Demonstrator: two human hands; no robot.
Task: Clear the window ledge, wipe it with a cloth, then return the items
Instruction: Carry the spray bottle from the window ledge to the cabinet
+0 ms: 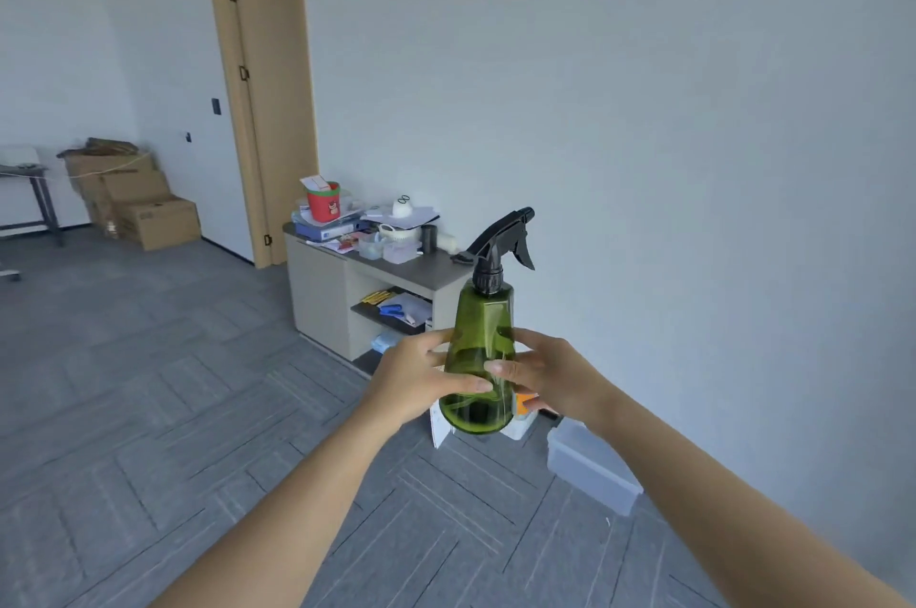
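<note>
I hold a green translucent spray bottle (483, 335) with a black trigger head upright in front of me, above the floor. My left hand (414, 374) wraps its lower body from the left. From the right, my right hand (543, 372) grips the same part, fingers across the front. No window ledge or cloth is in view.
A low grey cabinet (322, 290) stands against the white wall, its top crowded with a red bucket (323, 207), folders and small containers. A wooden door (267, 112) is to its left, cardboard boxes (134, 206) further left. A pale plastic box (592, 466) lies on the floor by the wall.
</note>
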